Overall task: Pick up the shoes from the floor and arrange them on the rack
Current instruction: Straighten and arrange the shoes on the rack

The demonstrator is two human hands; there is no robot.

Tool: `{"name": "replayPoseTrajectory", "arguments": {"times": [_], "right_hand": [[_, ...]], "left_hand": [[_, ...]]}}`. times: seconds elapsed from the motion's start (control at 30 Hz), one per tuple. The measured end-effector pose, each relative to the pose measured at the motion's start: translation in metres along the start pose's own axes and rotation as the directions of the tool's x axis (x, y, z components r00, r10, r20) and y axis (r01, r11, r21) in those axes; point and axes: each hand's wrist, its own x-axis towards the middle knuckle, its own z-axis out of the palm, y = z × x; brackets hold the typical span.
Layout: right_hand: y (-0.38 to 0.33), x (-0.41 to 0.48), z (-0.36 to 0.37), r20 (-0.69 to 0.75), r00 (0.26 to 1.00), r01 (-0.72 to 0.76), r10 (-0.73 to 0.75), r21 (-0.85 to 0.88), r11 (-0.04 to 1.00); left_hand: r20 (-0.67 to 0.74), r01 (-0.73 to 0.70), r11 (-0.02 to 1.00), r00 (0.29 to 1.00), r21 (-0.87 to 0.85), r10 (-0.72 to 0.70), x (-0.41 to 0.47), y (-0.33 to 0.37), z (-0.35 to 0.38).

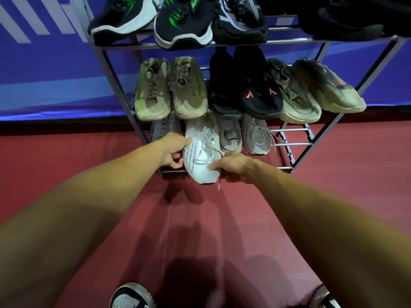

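White shoe (201, 156), heel into rack (287, 168), toe outward, in grip of left hand (172, 152) and right hand (235, 166).

White shoe (201, 156) on rack's (289, 168) bottom shelf.

Indoor hall or staged set, not a furnished home room.
Red sheet floor (200, 218) with a visible seam; blue fabric backdrop (55, 70) with pale diagonal stripes stretched along the wall; a tiered metal shoe rack (289, 42) against it, loaded with worn sneakers (184, 25). Exact venue type cannot be told.
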Motion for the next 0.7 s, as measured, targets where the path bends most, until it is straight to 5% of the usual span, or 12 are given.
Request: {"name": "replayPoseTrajectory", "arguments": {"times": [0.17, 0.3, 0.5, 0.7], "right_hand": [[-0.003, 0.022, 0.001, -0.101, 0.994, 0.062, -0.036, 0.269, 0.961], [-0.011, 0.034, 0.007, -0.155, 0.987, 0.088, -0.046, 0.281, 0.956], [-0.026, 0.058, 0.026, -0.257, 0.966, 0.124, -0.013, 0.421, 0.898], [-0.034, 0.073, 0.038, -0.3, 0.951, 0.127, 0.07, 0.592, 0.796]], "left_hand": [[-0.007, -0.051, 0.999, 0.999, -0.011, 0.051, 0.01, 0.0, -0.006], [-0.056, -0.052, 0.998, 0.997, -0.039, 0.05, 0.017, -0.009, -0.012], [0.085, 0.031, 0.978, 0.996, -0.208, -0.013, 0.011, -0.017, -0.007], [0.021, -0.048, 0.931, 0.998, -0.361, 0.06, 0.013, -0.015, 0.001]]}}
